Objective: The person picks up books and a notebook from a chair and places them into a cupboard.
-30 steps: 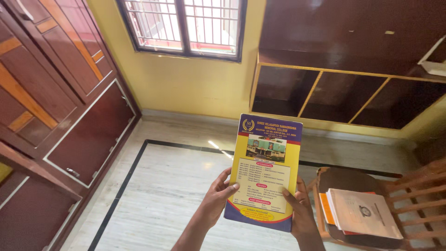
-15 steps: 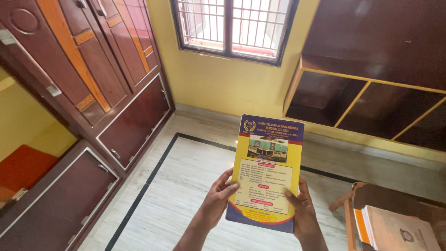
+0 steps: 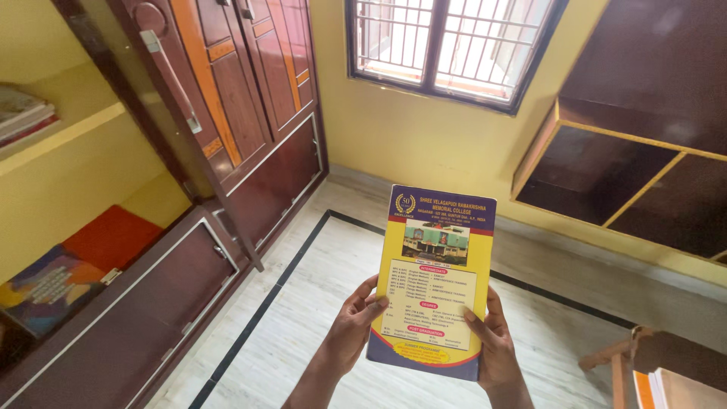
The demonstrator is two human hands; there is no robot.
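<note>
I hold a thin yellow booklet (image 3: 435, 280) with a purple top band and a small building photo upright in front of me. My left hand (image 3: 352, 329) grips its lower left edge, thumb on the cover. My right hand (image 3: 492, 344) grips its lower right edge, thumb also on the cover. Both forearms rise from the bottom of the view.
A brown wooden wardrobe (image 3: 227, 91) stands at left, one door open onto a yellow shelf (image 3: 60, 136) with books and coloured things below (image 3: 53, 284). A barred window (image 3: 454, 45) is ahead, dark open cubbies (image 3: 644, 182) at right, a wooden chair corner (image 3: 651, 371) with papers at bottom right.
The view has swung left: the chair with papers slid almost out at right, and the open wardrobe shelf came into view at left. The booklet stays held in both hands.
</note>
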